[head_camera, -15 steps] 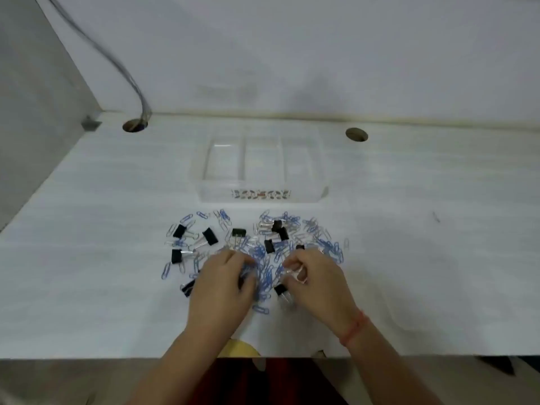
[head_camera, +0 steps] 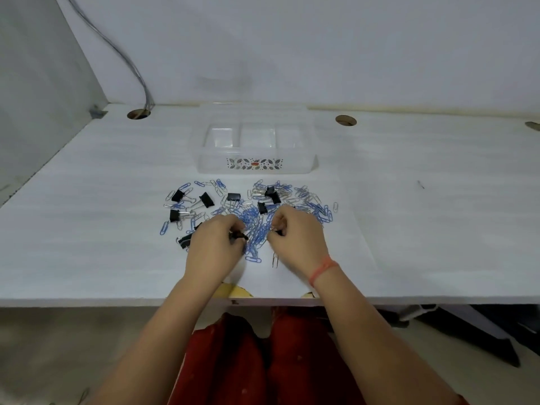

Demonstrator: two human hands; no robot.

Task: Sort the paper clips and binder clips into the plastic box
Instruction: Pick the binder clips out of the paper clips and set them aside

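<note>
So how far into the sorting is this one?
Barely begun. Done: nothing visible; the plastic box looks empty in all compartments. In hand: the left hand pinches a black binder clip; the right hand is closed on something small and dark, unclear what. Left: the whole spread of paper clips and the other black binder clips on the table.

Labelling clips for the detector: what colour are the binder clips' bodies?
Black bodies with silver wire handles, e.g. the binder clip on the white table; clearest in the head view.
</note>
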